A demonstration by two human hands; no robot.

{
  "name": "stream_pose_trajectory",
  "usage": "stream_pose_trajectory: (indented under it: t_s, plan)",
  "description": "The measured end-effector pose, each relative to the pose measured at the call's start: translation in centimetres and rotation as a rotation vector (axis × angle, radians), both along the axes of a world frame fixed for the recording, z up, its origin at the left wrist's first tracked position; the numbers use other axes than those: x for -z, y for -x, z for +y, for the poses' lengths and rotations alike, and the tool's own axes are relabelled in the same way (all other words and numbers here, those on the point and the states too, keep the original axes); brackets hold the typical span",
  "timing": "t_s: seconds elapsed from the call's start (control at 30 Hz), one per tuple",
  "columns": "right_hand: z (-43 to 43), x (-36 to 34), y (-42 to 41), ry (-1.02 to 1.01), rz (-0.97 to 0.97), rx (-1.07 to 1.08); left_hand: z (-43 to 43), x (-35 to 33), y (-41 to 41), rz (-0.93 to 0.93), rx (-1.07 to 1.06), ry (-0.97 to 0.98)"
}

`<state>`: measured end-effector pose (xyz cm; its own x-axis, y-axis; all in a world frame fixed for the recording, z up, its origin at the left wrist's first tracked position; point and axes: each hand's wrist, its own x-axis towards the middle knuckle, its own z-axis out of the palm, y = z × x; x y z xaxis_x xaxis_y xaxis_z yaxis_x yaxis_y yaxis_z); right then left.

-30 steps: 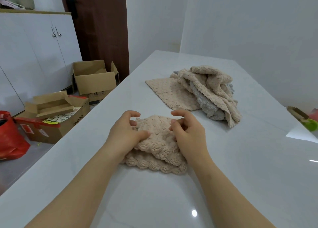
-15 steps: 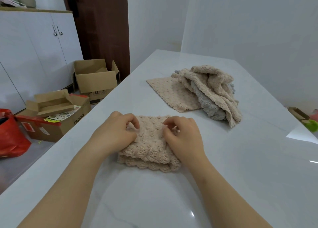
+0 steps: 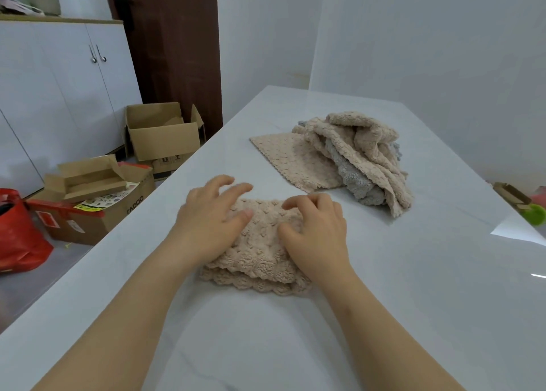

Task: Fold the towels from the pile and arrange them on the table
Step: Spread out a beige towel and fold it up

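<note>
I kept my left hand (image 3: 209, 216) and right hand (image 3: 317, 231) open, pressing the folded towel (image 3: 263, 251) flat on the table (image 3: 413, 302) nearer me than the pile (image 3: 360, 160), and I judged the fold nearly finished, the next move being to fetch another towel from that pile.

Table (image 3: 399, 302): bare white top along the near edge, the left side and the right half.
Folded towel (image 3: 260, 251): low obstacle, near centre, with the left hand (image 3: 206, 222) and right hand (image 3: 319, 234) resting on it.
Pile of towels (image 3: 363, 160): tallest obstacle, far centre-right.
Flat towel (image 3: 292, 160): low, touching the pile's left side.
Gap: bare strip between folded towel and flat towel.
Wall (image 3: 428, 50): bounds the table's right side.
Boxes (image 3: 162, 136): on the floor, beyond the left edge.
</note>
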<state>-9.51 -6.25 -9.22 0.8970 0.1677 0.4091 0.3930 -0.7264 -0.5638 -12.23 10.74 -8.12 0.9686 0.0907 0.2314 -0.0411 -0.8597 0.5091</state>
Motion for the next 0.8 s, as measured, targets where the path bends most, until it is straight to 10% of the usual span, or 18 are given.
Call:
stream_pose_trajectory:
  t_s: [0.17,0.47,0.8]
  plan:
    - [0.1,1.9,-0.3,0.235,0.265,-0.077,-0.8,2.9,-0.7,0.338,0.077,-0.238]
    - [0.2,2.6,-0.4,0.221,0.228,0.069,-2.1,3.2,0.5,0.150,-0.104,-0.308]
    - [-0.1,1.7,-0.2,0.028,0.401,0.099,-2.5,1.5,0.4,0.404,-0.454,0.067]
